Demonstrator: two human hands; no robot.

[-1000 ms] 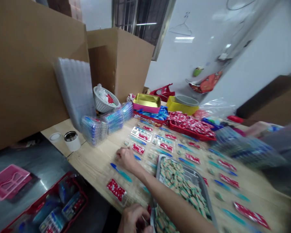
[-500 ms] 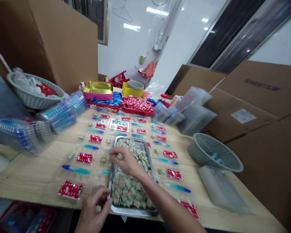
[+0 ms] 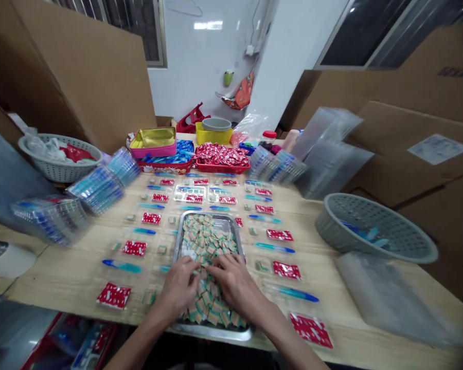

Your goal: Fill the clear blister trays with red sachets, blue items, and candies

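Note:
Both my hands rest inside a metal tray (image 3: 236, 228) full of small green-and-tan wrapped pieces (image 3: 206, 236). My left hand (image 3: 179, 288) lies palm down on the pile with fingers curled into the pieces. My right hand (image 3: 235, 282) lies beside it, fingers bent into the same pile and touching the left fingertips. What either hand grips is hidden by the fingers. Around the tray, open clear plastic packs hold red packets (image 3: 134, 248), blue pens (image 3: 121, 266) and single small wrapped pieces.
A grey basket (image 3: 374, 231) stands at the right, a white basket (image 3: 59, 154) at the left. Stacks of filled clear packs (image 3: 96, 187) lean at the left and at the back right (image 3: 275, 165). Red trays, a pink tin (image 3: 154, 144) and cardboard boxes line the back.
My view swung right and centred on the table. My right hand came back from the left packs into the tray. My left hand moved from the tray's near edge onto the pile.

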